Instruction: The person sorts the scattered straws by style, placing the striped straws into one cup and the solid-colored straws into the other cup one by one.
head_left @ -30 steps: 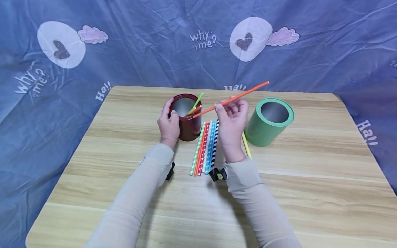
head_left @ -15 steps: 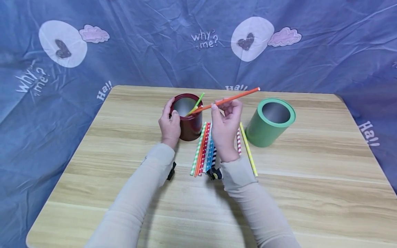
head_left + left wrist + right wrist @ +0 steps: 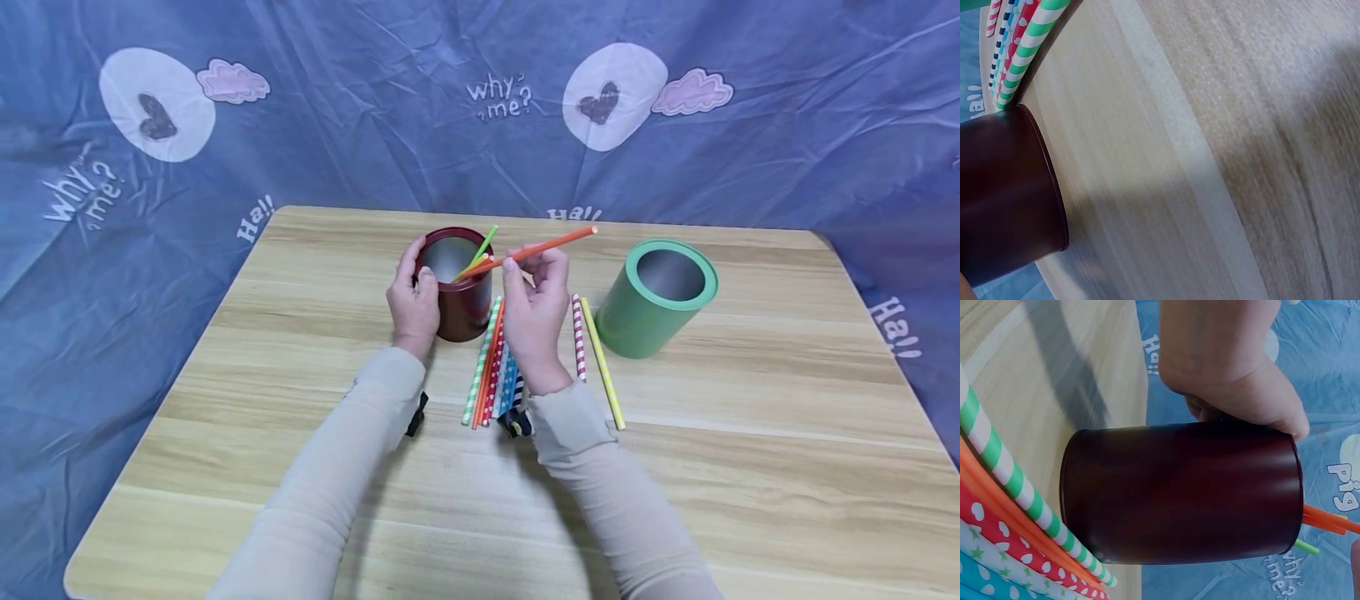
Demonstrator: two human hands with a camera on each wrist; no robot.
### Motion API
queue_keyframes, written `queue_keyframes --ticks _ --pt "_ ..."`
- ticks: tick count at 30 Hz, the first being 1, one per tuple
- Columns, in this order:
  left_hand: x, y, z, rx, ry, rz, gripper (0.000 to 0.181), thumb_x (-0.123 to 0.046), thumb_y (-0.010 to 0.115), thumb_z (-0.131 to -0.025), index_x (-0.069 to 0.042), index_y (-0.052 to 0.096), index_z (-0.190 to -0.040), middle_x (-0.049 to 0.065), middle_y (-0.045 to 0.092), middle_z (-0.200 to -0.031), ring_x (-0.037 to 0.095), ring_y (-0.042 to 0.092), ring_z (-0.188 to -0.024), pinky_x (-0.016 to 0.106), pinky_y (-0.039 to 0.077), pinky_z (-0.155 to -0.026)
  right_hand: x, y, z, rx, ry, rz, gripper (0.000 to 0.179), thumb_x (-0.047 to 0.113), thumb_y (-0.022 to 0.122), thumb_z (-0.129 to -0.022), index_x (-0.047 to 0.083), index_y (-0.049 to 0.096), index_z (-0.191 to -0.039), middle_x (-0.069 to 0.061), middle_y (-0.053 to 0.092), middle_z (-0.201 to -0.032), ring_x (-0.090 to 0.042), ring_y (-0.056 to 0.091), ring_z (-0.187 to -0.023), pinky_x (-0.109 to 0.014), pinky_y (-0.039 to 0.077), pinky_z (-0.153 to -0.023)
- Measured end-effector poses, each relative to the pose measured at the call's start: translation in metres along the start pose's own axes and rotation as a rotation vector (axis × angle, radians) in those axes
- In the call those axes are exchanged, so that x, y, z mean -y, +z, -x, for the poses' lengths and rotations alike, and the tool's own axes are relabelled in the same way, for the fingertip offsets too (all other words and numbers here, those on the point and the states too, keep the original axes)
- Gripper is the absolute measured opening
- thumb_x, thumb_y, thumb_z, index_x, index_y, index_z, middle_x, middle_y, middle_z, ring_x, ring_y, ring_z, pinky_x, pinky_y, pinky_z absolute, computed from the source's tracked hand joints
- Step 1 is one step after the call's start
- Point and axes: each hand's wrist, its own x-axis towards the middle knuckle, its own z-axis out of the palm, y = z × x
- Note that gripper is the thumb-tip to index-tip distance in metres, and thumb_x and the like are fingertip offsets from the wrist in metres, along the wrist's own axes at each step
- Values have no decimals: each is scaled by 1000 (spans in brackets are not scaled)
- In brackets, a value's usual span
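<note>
My left hand (image 3: 415,310) holds the side of a dark red can (image 3: 467,315), its thumb near the rim. The can stands upright on the table. A bright green straw (image 3: 489,239) and others lean inside it. My right hand (image 3: 537,327) pinches an orange paper straw (image 3: 566,240) between thumb and fingers. One end of that straw reaches over the can's mouth, and the other points up to the right. In the right wrist view the can (image 3: 1185,494) fills the middle, with the left hand (image 3: 1229,369) against it and orange straws at its mouth.
A row of patterned straws, among them a green-striped straw (image 3: 480,375), lies on the table, partly under my right hand. To their right lie a red-striped straw (image 3: 579,342) and a yellow straw (image 3: 604,371). A green can (image 3: 641,321) stands beyond, its mouth facing up.
My right hand has moved left with the orange straw, bringing the straw's lower end over the dark red can's mouth. The left hand keeps its hold on the can.
</note>
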Motion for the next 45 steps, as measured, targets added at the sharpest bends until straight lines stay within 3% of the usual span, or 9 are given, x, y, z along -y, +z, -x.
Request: queue_keyframes --ticks 8,20,29,45 --pt "0 0 0 -1 4 -1 42 -8 43 -89 -15 57 -127 4 57 -128 12 51 -117 29 41 -99 -6 -1 5 34 32 53 21 5 52 -92 -8 43 -106 -26 57 -102 -14 55 -93 -29 52 -84" --pt "0 -1 0 -9 17 -9 42 -6 44 -88 -14 57 -127 5 58 -127 14 52 -116 29 41 -98 -7 1 8 107 69 87 21 7 52 -92 -8 48 -107 -20 60 -105 -22 57 -98 -31 51 -87" --pt "-1 0 0 -11 26 -15 41 -6 44 -88 -14 57 -126 5 58 -127 13 52 -115 27 41 -98 17 3 10 171 122 129 21 0 51 -91 -9 52 -110 -23 58 -113 -29 57 -103 -33 50 -89" --pt "-1 0 -1 -12 24 -23 42 -6 43 -88 -14 57 -126 6 59 -125 14 54 -114 26 41 -97 24 6 13 186 68 209 23 -2 51 -90 -12 54 -110 -26 59 -108 -31 58 -98 -40 52 -83"
